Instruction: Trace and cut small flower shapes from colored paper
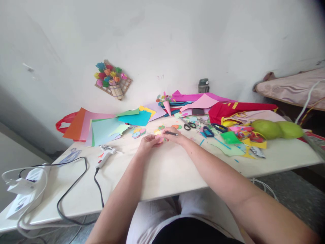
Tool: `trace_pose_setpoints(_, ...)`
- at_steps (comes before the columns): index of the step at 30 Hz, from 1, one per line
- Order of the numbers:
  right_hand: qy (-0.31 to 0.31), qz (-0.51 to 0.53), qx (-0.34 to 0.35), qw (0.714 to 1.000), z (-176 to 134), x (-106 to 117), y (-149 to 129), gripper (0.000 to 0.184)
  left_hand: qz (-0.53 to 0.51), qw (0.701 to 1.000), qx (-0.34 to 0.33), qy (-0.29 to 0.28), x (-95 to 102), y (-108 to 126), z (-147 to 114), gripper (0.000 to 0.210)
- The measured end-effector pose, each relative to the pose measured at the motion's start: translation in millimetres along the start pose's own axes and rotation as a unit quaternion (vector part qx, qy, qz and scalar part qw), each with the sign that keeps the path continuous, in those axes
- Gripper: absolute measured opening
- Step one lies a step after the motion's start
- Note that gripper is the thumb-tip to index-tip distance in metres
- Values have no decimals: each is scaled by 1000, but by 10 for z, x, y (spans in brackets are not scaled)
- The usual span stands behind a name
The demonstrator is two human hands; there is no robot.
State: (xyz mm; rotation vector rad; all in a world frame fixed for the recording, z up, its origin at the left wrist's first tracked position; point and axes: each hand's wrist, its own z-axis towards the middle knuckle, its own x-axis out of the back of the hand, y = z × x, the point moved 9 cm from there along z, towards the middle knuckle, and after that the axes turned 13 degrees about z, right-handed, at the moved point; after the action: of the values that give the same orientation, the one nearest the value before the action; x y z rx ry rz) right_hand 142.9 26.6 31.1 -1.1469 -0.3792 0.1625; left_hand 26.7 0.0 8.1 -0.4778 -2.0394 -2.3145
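Pale wall [162, 44] behind, cream tabletop [122, 183] across the frame. Far lower left: white power strip [29, 196], cables looping. Left of centre: coloured paper sheets [103, 131] fanned out, glue gun [105, 158] lying nearer the front edge. Upper left, on wall: flower ornament [111, 78]. Mid-frame: left hand [148, 144], fingertips pinching a small pink-and-yellow paper piece [159, 138], which sits between both hands. Right hand [175, 135] grips a dark pen-like tool [171, 133], fingertips at the paper; exact contact too small to tell. Right of centre: black-handled scissors [190, 126], then red fabric [243, 107]. Far right: two green rounded objects [266, 129], side by side.
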Motion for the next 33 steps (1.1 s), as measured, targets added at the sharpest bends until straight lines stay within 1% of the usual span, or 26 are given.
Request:
trace_pose_setpoints(3, 15, 13, 1, 1000, -5, -3, -7, 18, -30, 999, 5, 18, 14, -35, 17, 32)
trace_pose_setpoints(8, 33, 76, 13, 996, -1, -39, -8, 18, -65, 998, 14, 18, -4, -83, 34, 31)
trace_pose_setpoints(11, 45, 112, 4, 993, -7, -44, 9, 19, -58, 998, 12, 30, 21, -78, 35, 31)
trace_pose_setpoints(16, 66, 193, -14, 979, -33, 14, 1, 12, -54, 997, 14, 52, 82, -97, 46, 33)
trace_pose_setpoints(19, 62, 227, -23, 972, -47, 27, -46, 18, -57, 997, 16, 58, 103, -115, 52, 32)
trace_pose_setpoints(21, 64, 229, -30, 971, -59, 35, -77, 23, -56, 996, 19, 61, 111, -119, 50, 32)
trace_pose_setpoints(23, 71, 220, -36, 972, -67, 48, -99, 33, -53, 996, 23, 65, 118, -120, 47, 31)
trace_pose_setpoints(25, 97, 204, -28, 974, -72, 102, -123, 42, -50, 996, 25, 67, 119, -119, 45, 31)
trace_pose_setpoints(27, 138, 181, -12, 974, -80, 187, -148, 46, -44, 997, 25, 66, 119, -122, 47, 30)
trace_pose_setpoints(29, 165, 156, -1, 974, -86, 240, -170, 43, -40, 997, 25, 63, 116, -133, 51, 30)
trace_pose_setpoints(31, 164, 142, 2, 976, -82, 232, -181, 36, -37, 997, 24, 60, 115, -147, 55, 30)
trace_pose_setpoints(33, 150, 146, 2, 978, -75, 192, -171, 25, -34, 997, 22, 60, 117, -156, 56, 30)
